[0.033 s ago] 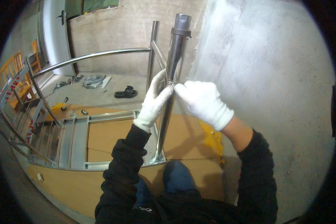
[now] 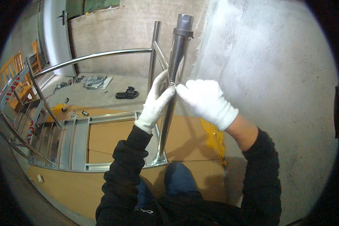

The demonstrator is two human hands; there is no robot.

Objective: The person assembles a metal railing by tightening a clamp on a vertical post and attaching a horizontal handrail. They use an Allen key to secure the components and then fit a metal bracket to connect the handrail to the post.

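An upright shiny metal post [image 2: 179,56] with a grey plastic fitting [image 2: 184,25] on its top stands in front of me. My left hand [image 2: 156,101], in a white glove, is closed round the post from the left, its fingers partly hidden behind it. From the right, my white-gloved right hand [image 2: 205,101] is closed with thumb and fingertips pressed against the post at a small joint [image 2: 173,83]. Whatever those fingertips pinch is too small to make out. The post's foot meets the corner of a metal frame [image 2: 101,165] lying on cardboard.
A curved metal rail [image 2: 98,56] runs left from a second post [image 2: 153,56]. Beyond lie a black slipper [image 2: 127,93] and a coil of clear tubing [image 2: 95,82]. Wooden chairs [image 2: 17,71] stand far left, yellow plastic wrap [image 2: 214,139] right of the post. A concrete wall [image 2: 169,37] rises behind.
My right hand and forearm have turned and shifted very slightly to the right, fingertips still at the joint. My left hand and the post look the same.
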